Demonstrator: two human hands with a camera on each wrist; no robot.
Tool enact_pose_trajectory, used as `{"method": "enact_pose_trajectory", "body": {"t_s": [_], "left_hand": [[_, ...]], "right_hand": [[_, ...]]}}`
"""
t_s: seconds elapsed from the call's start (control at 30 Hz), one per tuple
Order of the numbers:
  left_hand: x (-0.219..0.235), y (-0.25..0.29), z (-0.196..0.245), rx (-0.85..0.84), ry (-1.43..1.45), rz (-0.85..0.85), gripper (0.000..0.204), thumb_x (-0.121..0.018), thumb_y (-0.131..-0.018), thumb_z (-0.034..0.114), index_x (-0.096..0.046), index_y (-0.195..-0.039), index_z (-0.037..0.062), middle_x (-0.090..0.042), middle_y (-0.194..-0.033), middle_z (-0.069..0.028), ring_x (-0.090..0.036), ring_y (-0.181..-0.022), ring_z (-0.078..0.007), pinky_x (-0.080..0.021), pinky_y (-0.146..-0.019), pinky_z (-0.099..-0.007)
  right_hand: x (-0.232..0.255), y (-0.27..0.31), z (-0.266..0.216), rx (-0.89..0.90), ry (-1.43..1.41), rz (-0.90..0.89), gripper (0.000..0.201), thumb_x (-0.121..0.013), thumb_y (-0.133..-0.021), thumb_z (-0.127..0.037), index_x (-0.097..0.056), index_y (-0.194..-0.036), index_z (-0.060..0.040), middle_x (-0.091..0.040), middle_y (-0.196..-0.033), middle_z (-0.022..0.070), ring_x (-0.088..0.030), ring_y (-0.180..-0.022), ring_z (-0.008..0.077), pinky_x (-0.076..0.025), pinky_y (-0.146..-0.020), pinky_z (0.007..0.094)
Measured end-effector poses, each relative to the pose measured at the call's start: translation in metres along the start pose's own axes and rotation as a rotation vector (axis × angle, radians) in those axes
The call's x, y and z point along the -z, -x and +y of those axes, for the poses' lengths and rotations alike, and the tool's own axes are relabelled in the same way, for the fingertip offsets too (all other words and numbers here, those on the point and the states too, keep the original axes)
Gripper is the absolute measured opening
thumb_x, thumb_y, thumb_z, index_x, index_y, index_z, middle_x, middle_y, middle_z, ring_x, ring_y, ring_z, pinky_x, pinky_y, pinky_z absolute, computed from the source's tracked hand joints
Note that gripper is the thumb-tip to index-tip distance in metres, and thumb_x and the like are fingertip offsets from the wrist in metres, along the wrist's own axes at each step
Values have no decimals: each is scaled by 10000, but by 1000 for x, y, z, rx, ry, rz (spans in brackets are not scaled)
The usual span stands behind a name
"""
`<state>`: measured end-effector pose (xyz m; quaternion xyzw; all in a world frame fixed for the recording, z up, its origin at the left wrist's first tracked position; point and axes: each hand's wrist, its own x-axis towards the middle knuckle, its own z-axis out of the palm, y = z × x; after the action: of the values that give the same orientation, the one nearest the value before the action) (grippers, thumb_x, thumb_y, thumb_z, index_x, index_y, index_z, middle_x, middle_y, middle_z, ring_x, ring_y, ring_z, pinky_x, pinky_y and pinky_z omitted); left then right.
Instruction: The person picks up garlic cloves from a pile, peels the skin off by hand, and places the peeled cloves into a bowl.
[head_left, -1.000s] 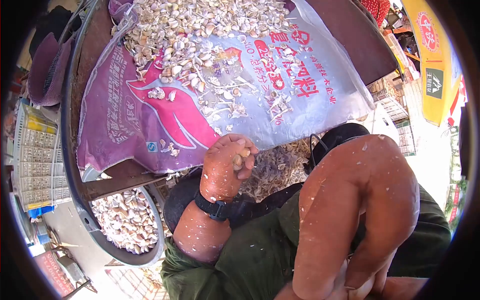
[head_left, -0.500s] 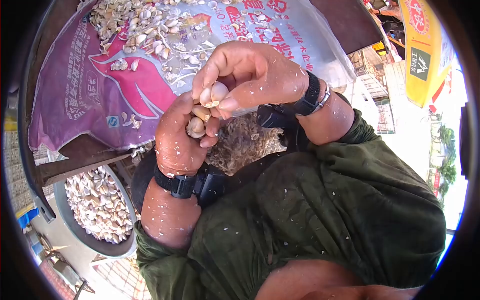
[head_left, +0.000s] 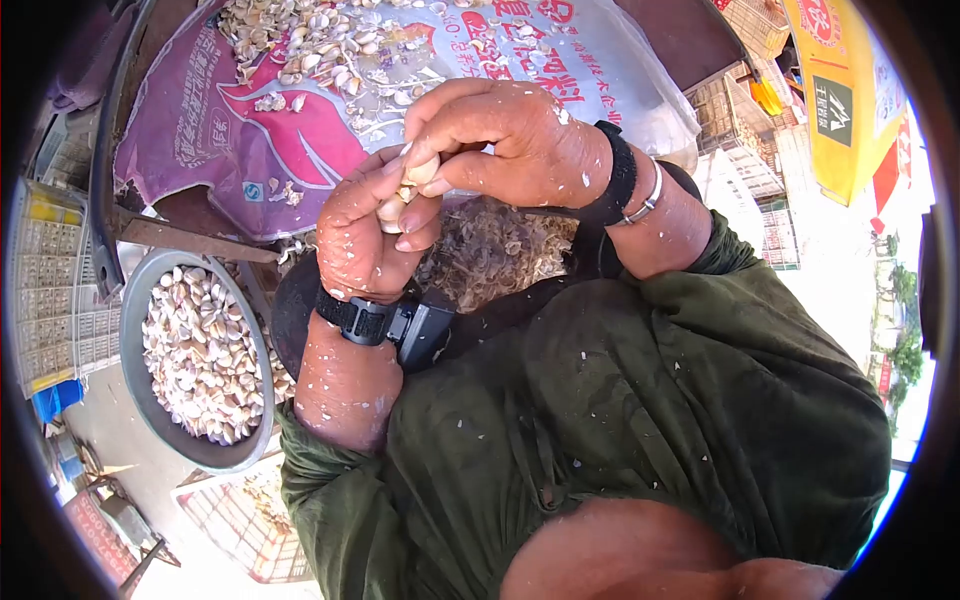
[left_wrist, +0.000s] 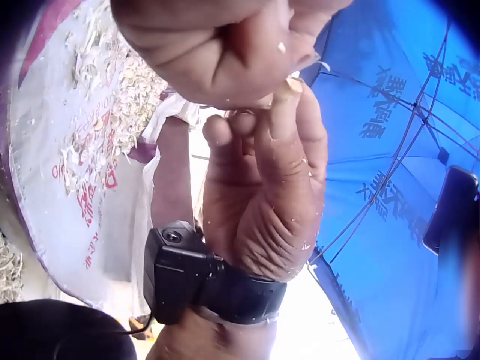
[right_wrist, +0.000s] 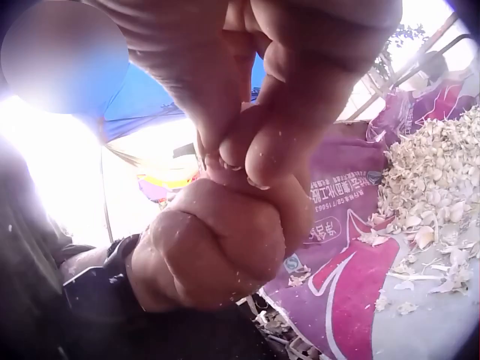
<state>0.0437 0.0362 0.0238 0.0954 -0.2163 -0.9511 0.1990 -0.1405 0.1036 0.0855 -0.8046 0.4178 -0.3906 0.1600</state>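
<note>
Both hands meet in front of the chest, over the near edge of a printed plastic sack [head_left: 240,160]. My left hand [head_left: 365,235] holds pale garlic cloves [head_left: 391,210] in its curled fingers. My right hand [head_left: 530,145] pinches a garlic clove [head_left: 421,172] between thumb and fingertips, right at the left thumb. Fingers hide much of the cloves. In the left wrist view a bit of pale garlic [left_wrist: 295,85] shows at the right hand's fingertip. The right wrist view has the fingertips of both hands together, covering what they hold.
Loose garlic cloves [head_left: 325,45] and skins lie across the sack. At the lower left stands a grey basin [head_left: 134,370] full of cloves [head_left: 205,350]. Below the hands is a heap of dry skins [head_left: 500,250]. Plastic crates [head_left: 60,290] stand at the left.
The right hand came up from the lower right to the left hand, which was holding cloves. Since half a second ago, the fingers have closed nearer together over the cloves. The head view has shifted.
</note>
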Motion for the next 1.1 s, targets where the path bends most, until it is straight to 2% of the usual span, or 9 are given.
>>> {"method": "enact_pose_trajectory", "body": {"t_s": [0.17, 0.27, 0.33, 0.47, 0.67, 0.8, 0.93, 1.0, 1.1], "left_hand": [[-14, 23, -10, -92, 176, -132, 275, -572, -899, 173, -532, -1094, -16, -545, -829, -69, -483, -603, -106, -369, -459, -226], [-20, 37, -16, -153, 172, -169, 303, -556, -908, 207, -528, -1119, -8, -552, -858, -66, -489, -608, -130, -372, -458, -237], [-31, 47, -17, -206, 163, -15, 325, -529, -930, 264, -537, -1121, 1, -581, -861, -70, -517, -631, -138, -375, -462, -240], [-14, 66, -16, -243, 136, 179, 315, -543, -929, 350, -618, -1013, 56, -653, -857, -67, -599, -689, -154, -413, -464, -259], [32, 129, 28, -350, 153, 77, 271, -478, -985, 220, -557, -1080, -21, -546, -997, -161, -522, -780, -148, -403, -451, -226], [133, 222, 101, -599, -55, 506, 312, -517, -957, 229, -565, -1146, -14, -537, -1164, -189, -575, -959, -215, -511, -634, -293], [127, 263, 114, -551, -971, 1386, 513, -565, -876, 254, -501, -1377, 160, -475, -1391, -55, -368, -1329, -240, -226, -1064, -556], [171, 305, 122, -578, -1162, 1307, 513, -549, -877, 236, -495, -1382, 166, -456, -1417, -58, -362, -1338, -254, -248, -1042, -546], [105, 261, 110, -635, -732, 1312, 475, -528, -915, 258, -502, -1349, 65, -487, -1378, -128, -476, -1249, -267, -371, -979, -470]], "right_hand": [[-14, -4, -30, 27, -152, 153, 133, -669, -778, 2, -665, -909, -18, -651, -900, 128, -662, -820, 249, -523, -701, 342], [-18, -4, -48, -225, -389, 182, 130, -658, -779, 13, -663, -906, -16, -651, -893, 123, -661, -824, 262, -525, -706, 345], [-16, -9, -48, 96, -24, 91, 170, -696, -803, 0, -664, -969, -8, -649, -975, 128, -666, -845, 243, -532, -724, 319], [-28, -9, -56, 181, 55, -79, 212, -715, -803, -45, -656, -1006, -28, -648, -1026, 118, -659, -893, 291, -531, -760, 354], [-22, 2, -20, -8, -19, -85, 118, -656, -873, -70, -665, -981, -22, -665, -948, 122, -673, -827, 257, -537, -712, 343], [-9, 2, 45, -372, 118, -100, 112, -613, -883, -78, -664, -965, -23, -680, -893, 125, -680, -745, 259, -540, -679, 365], [-12, -13, 108, -482, 355, -140, 144, -577, -919, -80, -665, -1006, -7, -687, -846, 129, -694, -710, 217, -551, -652, 358], [-18, -24, 125, -491, 391, -150, 137, -564, -908, -71, -671, -972, -14, -694, -841, 137, -696, -736, 240, -548, -666, 377], [-31, -34, 167, -348, 575, -250, 112, -575, -854, -60, -685, -867, -46, -681, -811, 124, -673, -798, 265, -536, -710, 370]]}}
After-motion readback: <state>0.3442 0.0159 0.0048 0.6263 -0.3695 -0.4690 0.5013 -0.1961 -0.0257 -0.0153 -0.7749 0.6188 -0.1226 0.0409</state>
